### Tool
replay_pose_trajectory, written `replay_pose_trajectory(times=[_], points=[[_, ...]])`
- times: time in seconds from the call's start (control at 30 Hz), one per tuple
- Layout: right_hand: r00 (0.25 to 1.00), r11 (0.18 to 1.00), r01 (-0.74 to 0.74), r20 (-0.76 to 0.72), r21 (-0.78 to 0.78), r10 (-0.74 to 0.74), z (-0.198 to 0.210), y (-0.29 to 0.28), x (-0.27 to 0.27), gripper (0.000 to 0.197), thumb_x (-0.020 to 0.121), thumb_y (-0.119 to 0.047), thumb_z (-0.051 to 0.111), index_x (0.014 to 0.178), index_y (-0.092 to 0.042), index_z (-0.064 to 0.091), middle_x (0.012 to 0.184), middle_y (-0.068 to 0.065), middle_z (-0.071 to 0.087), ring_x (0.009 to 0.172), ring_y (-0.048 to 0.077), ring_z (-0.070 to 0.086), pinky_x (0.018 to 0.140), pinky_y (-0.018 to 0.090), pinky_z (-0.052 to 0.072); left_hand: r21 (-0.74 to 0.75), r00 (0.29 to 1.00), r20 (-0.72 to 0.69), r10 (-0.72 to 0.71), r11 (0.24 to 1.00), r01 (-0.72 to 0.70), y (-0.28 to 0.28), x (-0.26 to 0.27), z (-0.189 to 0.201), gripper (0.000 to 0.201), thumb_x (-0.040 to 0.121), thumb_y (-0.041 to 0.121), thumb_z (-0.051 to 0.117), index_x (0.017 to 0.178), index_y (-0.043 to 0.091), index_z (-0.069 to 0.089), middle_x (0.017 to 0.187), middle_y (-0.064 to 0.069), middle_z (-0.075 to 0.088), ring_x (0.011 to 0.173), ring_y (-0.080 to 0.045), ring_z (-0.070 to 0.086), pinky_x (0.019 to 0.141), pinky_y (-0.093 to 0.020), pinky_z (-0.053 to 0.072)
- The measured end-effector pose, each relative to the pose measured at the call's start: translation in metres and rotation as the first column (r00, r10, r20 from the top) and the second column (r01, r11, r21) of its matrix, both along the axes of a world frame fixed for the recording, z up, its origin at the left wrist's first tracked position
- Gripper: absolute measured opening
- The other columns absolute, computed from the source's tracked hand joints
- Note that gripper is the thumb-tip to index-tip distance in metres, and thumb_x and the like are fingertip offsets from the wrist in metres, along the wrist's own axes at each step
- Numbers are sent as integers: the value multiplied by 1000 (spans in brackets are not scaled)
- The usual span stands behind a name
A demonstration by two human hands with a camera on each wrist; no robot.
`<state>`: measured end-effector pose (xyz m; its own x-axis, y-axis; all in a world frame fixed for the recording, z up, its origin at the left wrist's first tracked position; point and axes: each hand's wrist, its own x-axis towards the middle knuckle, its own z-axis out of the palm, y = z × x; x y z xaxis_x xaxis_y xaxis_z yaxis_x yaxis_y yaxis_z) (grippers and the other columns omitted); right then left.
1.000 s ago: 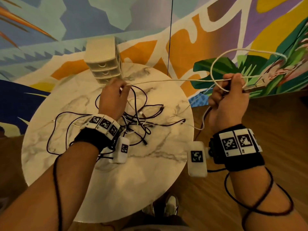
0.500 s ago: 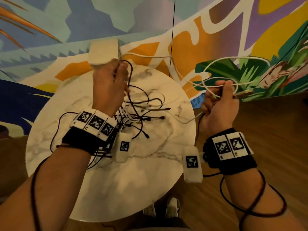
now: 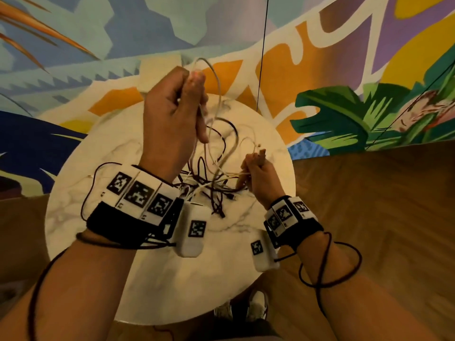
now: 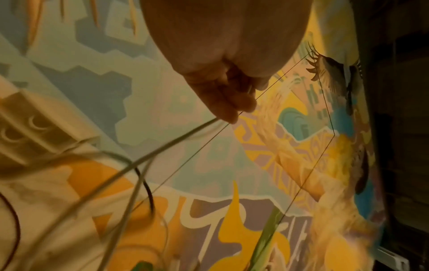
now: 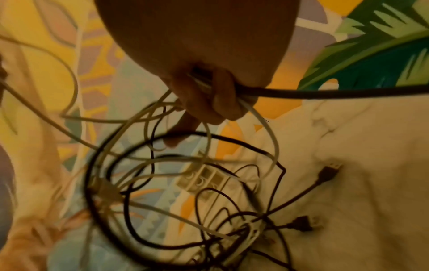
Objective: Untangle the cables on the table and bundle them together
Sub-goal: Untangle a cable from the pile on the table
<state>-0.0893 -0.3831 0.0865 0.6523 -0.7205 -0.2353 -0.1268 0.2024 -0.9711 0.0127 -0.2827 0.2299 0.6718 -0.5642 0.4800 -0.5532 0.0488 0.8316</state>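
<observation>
Over the round marble table [image 3: 103, 232], the left hand [image 3: 172, 119] is pinching a white cable [image 3: 216, 134] hanging vertically; the right hand [image 3: 258, 175] is gripping white strands above the black cable tangle [image 3: 209, 190].

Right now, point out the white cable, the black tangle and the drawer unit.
white cable [image 3: 216, 77], head view, raised loop.
black tangle [image 3: 209, 190], head view, knotted middle.
drawer unit [image 4: 34, 126], left wrist view, drawer front.

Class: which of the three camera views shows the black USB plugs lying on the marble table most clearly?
The right wrist view: two black USB plugs lie plain on the marble table. In the head view they are tiny dark tips by the tangle. The left wrist view shows none.
</observation>
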Motion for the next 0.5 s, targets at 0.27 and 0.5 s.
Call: replay_pose_trajectory(times=[0.27, 0.5], points=[[943, 961, 174, -246, -217, -226, -34, -26, -23, 41, 93, -42, 42, 58, -21, 48, 57, -2, 44, 56, 20, 39, 61, 39, 34, 126, 907, 362, 214, 953, -275, 25, 56, 7, 29, 99, 42, 39, 80, 26, 53, 64, -1, 51, 55, -20, 50, 51, -33, 40], [867, 876, 482, -151, 15, -475, -38, -53, -45, 41, 99, -40, 43, 71, -12, 53, 55, 4, 51, 42, 14, 42, 43, 23, 33, 281, 795, 567, 218, 855, -435, 37, 74, -20, 37, 99, 39, 39, 100, 11, 63, 84, -12, 65, 73, -29, 55, 61, -33, 34]])
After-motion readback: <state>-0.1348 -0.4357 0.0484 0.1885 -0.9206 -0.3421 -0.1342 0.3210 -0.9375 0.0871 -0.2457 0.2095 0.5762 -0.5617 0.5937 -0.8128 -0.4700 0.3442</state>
